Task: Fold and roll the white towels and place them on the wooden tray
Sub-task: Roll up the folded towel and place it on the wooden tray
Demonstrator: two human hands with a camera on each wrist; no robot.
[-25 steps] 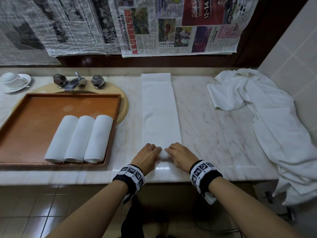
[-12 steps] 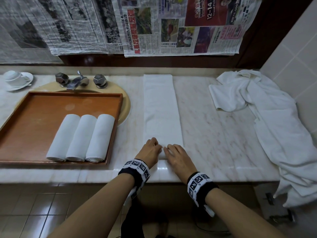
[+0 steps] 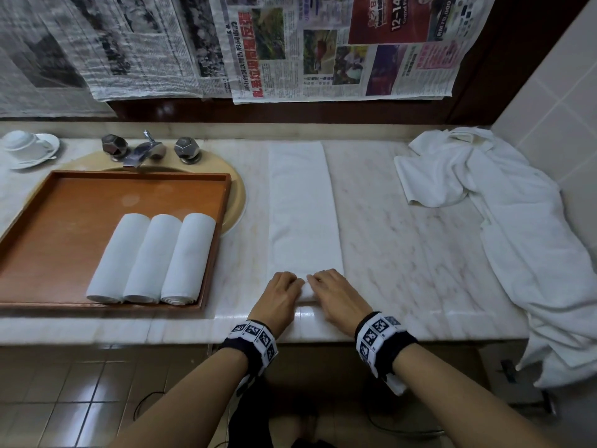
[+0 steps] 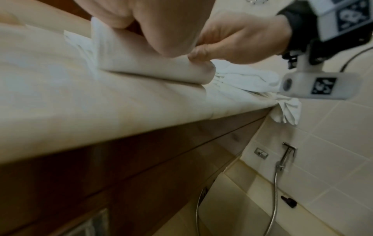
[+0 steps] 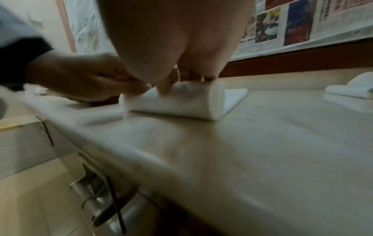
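A white towel (image 3: 302,208) folded into a long strip lies on the marble counter, running away from me. Its near end is a small roll (image 5: 177,103) (image 4: 149,65). My left hand (image 3: 281,294) and right hand (image 3: 332,294) sit side by side on that roll, fingers curled over it. In the right wrist view my right fingers (image 5: 187,76) press the top of the roll. To the left, the wooden tray (image 3: 64,221) holds three rolled white towels (image 3: 151,258) side by side.
A loose heap of white towels (image 3: 504,215) covers the counter's right end and hangs over the edge. Behind the tray are a tap (image 3: 145,150) and sink; a cup and saucer (image 3: 29,148) stand far left. Newspaper hangs above on the wall.
Both hands have shifted slightly forward along the towel, and the roll at its near end has grown a little. The rest is unchanged.
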